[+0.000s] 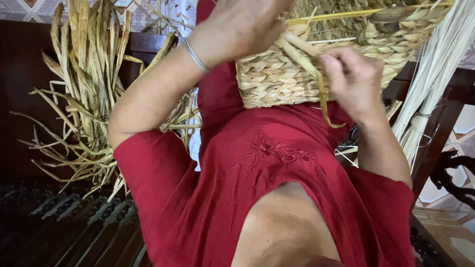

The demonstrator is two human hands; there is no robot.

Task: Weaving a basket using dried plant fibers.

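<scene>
While the right hand (pixel 354 79) pinched a flat reed strand (pixel 322 94) against the woven basket (pixel 277 79), the left hand (pixel 242 27) curled loosely, apparently empty, mid-weave; tightening seemingly came next.

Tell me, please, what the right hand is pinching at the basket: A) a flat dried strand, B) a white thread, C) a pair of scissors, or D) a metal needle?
A: the right hand pinches a flat dried strand that runs down the woven basket, its loose end hanging over the red garment.
</scene>
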